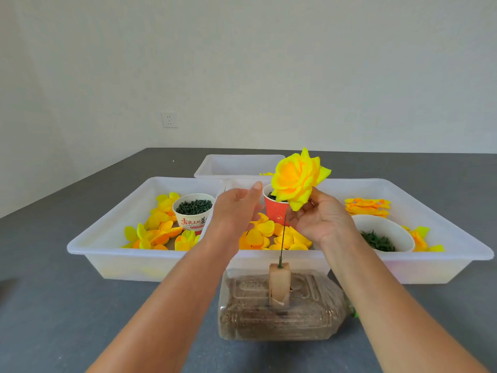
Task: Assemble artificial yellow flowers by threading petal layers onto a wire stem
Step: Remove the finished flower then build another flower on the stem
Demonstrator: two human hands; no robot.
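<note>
A full yellow flower [295, 179] with an orange heart sits at the top of a thin green wire stem [282, 242]. The stem stands upright in a pale block [279, 282] set into a clear bottle [282, 305] lying on its side. My right hand [320, 218] holds the flower from underneath, fingers curled at its base. My left hand [236, 208] hovers just left of the flower, fingers straight and holding nothing. Loose yellow and orange petal layers [265, 235] lie in the trays behind.
Two white trays, left tray [107, 238] and right tray [443, 227], stand side by side; a third tray [239, 164] is behind. A paper cup of green pieces [193, 211], a red cup [275, 208], a white bowl of green bits [382, 235] and stacked orange petals [367, 207] sit inside.
</note>
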